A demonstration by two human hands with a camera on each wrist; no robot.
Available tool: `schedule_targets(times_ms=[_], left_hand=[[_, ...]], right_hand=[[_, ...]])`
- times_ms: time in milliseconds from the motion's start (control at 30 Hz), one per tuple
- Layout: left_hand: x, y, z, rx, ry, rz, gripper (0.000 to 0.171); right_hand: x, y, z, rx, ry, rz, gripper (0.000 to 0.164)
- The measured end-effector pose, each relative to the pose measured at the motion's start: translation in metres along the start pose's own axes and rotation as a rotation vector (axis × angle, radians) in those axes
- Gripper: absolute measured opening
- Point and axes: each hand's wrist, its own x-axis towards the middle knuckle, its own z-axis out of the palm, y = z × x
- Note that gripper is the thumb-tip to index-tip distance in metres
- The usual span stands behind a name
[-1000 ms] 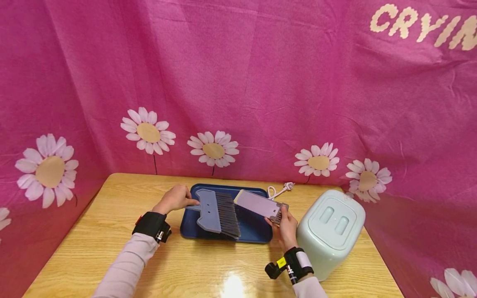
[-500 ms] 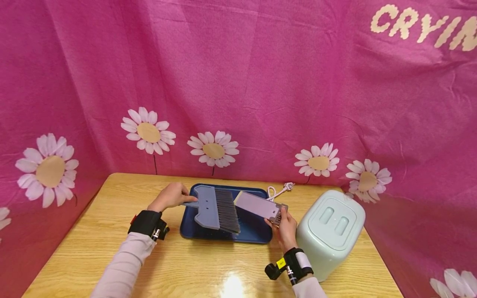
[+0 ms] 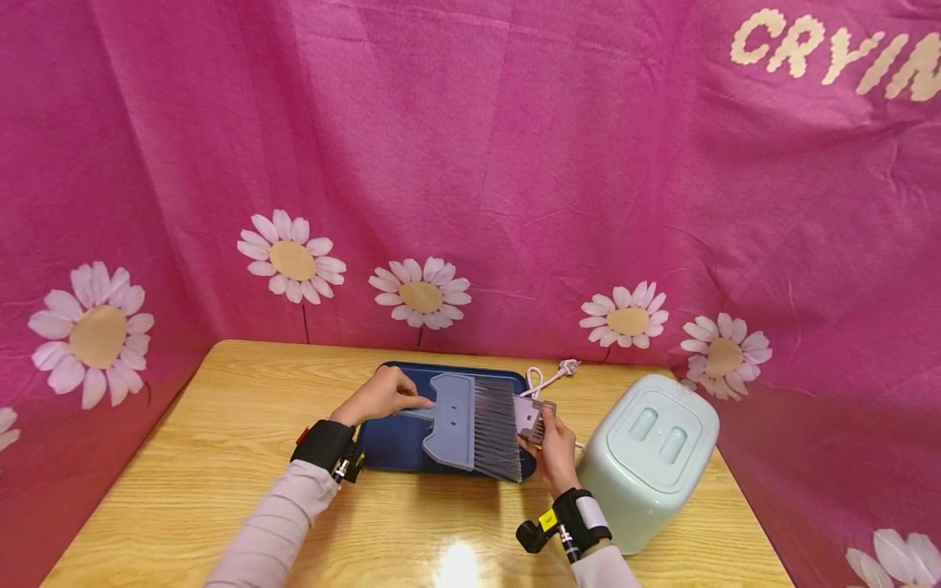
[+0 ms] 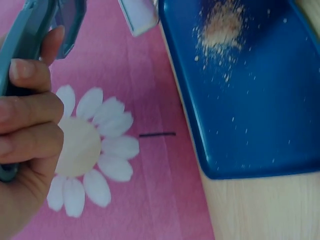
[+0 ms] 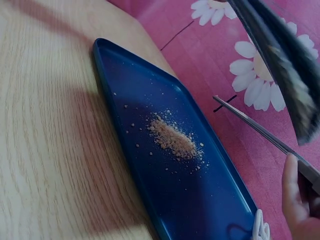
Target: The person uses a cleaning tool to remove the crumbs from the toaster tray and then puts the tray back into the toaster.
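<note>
My left hand (image 3: 382, 394) grips the handle of a wide grey-blue hand brush (image 3: 452, 420) with dark bristles. In the head view the brush overlaps a blue tray (image 3: 390, 449) and most of a flat lilac panel. My right hand (image 3: 555, 447) pinches the slotted grey-brown end of that panel (image 3: 526, 415). The right wrist view shows the panel (image 5: 260, 129) edge-on as a thin slab, with the brush (image 5: 287, 65) above it and pale bits on its blurred bristles. A heap of beige crumbs (image 5: 172, 139) lies on the tray, with finer specks scattered around.
A pale green lidded bin (image 3: 650, 457) stands right of my right hand. Behind the tray's right corner lies a white cord with a plug (image 3: 568, 368). The wooden table (image 3: 375, 531) meets a pink daisy-patterned curtain (image 3: 507, 204) at the back.
My left hand has carried the brush to the right, over the lilac panel, after lifting it slightly. My right hand and the panel have shifted only a little.
</note>
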Motion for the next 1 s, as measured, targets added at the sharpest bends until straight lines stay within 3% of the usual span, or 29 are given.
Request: schedule_targets(times_ms=[100,233,367,533,767,900,1000], left_hand=[[0.002,0.001,0.006,0.012,-0.001,0.007,0.031],[0.002,0.002,0.009,0.016,0.003,-0.026,0.031],[0.001,0.003,0.008,0.008,0.002,-0.089,0.033],[-0.001,0.005,0.006,0.038,0.026,-0.140,0.042],[-0.005,0.004,0.002,0.090,0.081,-0.211,0.045],[-0.005,0.003,0.001,0.123,0.099,-0.261,0.045],[-0.006,0.002,0.001,0.142,0.110,-0.295,0.044]], right_hand=[[0.005,0.009,-0.006,-0.002,-0.005,-0.003,0.046],[-0.011,-0.011,0.010,-0.097,0.067,0.058,0.048],[-0.026,-0.034,0.023,-0.081,0.054,0.098,0.046],[-0.025,-0.034,0.023,-0.034,0.051,0.102,0.045],[-0.001,-0.001,0.000,0.003,0.036,0.018,0.049],[0.024,0.029,-0.024,0.036,0.034,0.022,0.052],[0.028,0.032,-0.028,0.034,0.039,0.033,0.055]])
